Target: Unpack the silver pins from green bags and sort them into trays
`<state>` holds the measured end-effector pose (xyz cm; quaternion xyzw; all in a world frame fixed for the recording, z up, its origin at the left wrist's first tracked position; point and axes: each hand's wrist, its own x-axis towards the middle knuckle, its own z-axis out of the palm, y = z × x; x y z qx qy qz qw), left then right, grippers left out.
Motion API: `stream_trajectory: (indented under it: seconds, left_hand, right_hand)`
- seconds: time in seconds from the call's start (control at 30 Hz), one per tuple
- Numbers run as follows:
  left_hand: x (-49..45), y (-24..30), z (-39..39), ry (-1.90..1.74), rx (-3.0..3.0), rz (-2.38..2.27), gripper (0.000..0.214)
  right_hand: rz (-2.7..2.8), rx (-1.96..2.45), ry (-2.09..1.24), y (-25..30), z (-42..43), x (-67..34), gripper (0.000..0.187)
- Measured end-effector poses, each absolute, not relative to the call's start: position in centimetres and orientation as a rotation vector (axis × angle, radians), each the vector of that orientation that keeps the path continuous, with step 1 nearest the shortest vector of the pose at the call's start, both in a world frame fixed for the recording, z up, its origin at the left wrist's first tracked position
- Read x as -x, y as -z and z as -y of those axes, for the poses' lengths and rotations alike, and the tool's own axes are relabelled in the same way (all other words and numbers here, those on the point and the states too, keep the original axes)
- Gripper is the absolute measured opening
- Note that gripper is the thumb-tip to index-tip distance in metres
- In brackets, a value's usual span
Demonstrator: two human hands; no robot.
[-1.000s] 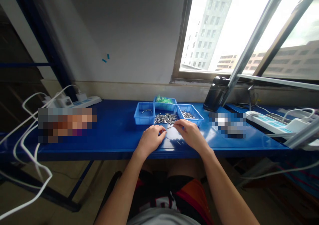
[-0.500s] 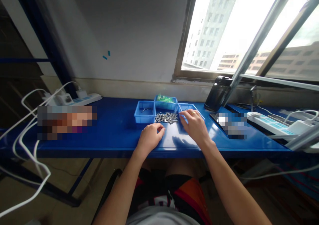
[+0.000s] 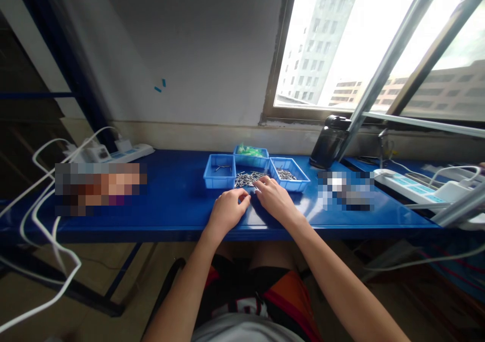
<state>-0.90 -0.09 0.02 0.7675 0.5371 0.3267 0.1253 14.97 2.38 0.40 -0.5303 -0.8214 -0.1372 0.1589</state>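
My left hand [image 3: 229, 209] rests on the blue table, its thumb and forefinger curled together; whatever is in the pinch is too small to make out. Close by, my right hand [image 3: 276, 198] reaches over the near right edge of a pile of slim silvery metal pins [image 3: 248, 178], fingers bent and slightly apart, its fingertips partly hidden. A blue bin [image 3: 220, 181] left of the pile holds a few similar pins. More small metal pieces [image 3: 286, 174] lie inside the right blue bin [image 3: 297, 185]. Behind the pile, a third blue bin [image 3: 252, 160] contains green plastic bags [image 3: 250, 150].
A black bottle [image 3: 329, 142] stands by the window at the back right, with a blurred-out object in front of it. Power strips [image 3: 407, 186] and white cables [image 3: 49, 231] lie at both sides. The table's front edge [image 3: 159, 233] runs under my forearms.
My right hand has moved left from over the right bin to the pile's edge, uncovering the metal pieces in that bin. My left hand has stayed in place.
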Motion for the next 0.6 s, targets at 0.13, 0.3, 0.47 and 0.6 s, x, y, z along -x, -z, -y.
stream_trajectory:
  seconds: [0.13,0.3,0.47,0.6]
  left_hand:
    - [0.94,-0.08,0.13,-0.958,-2.228,-1.551,0.024]
    - [0.93,-0.27,0.22,-0.966,-2.228,-1.543,0.024]
    - [0.94,-0.26,0.3,-0.962,-2.227,-1.532,0.025]
    - [0.96,-0.14,0.27,-0.965,-2.238,-1.526,0.025]
  right_hand:
    - [2.32,1.58,0.371,0.01,-2.47,-15.06,0.023]
    - [2.309,1.595,0.329,0.07,-2.49,-15.1,0.025]
    - [2.274,1.611,0.314,0.04,-2.37,-15.12,0.025]
    - [2.249,1.629,0.308,0.06,-2.39,-15.05,0.025]
